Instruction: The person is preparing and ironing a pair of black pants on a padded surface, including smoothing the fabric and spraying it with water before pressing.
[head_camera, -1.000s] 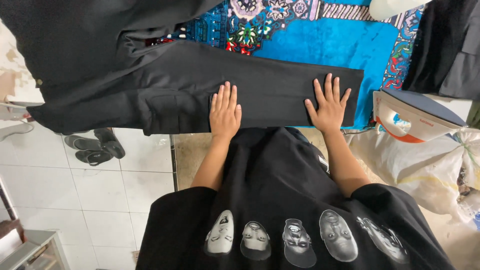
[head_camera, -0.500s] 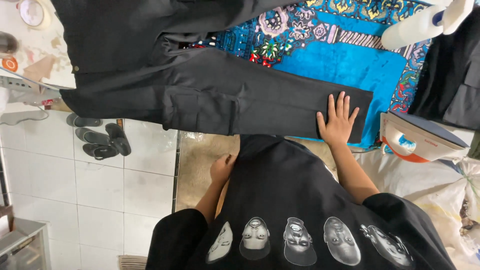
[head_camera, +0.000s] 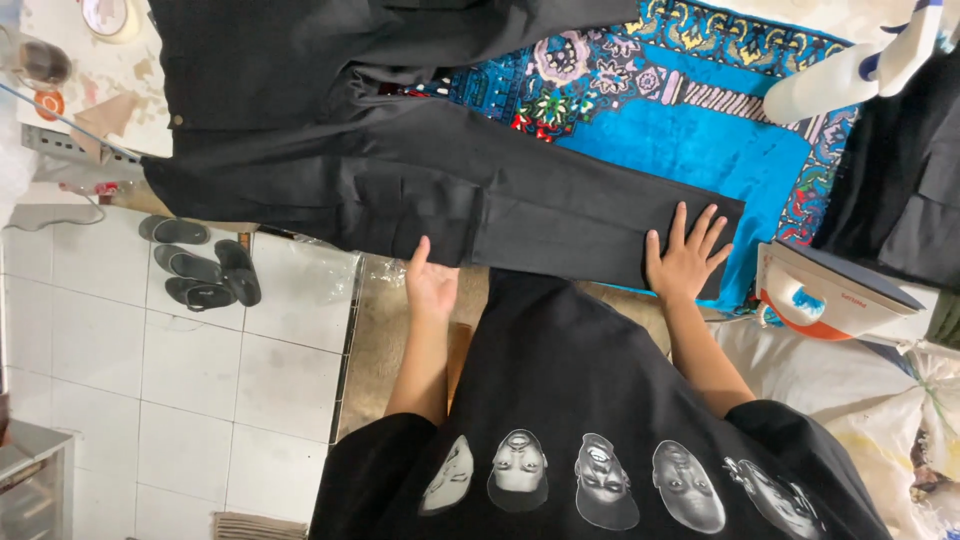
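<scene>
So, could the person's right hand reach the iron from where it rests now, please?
Probably yes: the right hand lies flat on the black trousers, and the iron stands just beside it with nothing between them.

left hand back up from the lap to the black trousers' near edge

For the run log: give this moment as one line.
left hand: at trousers' near edge | right hand: flat on trouser leg | iron: parked beside right hand
</scene>
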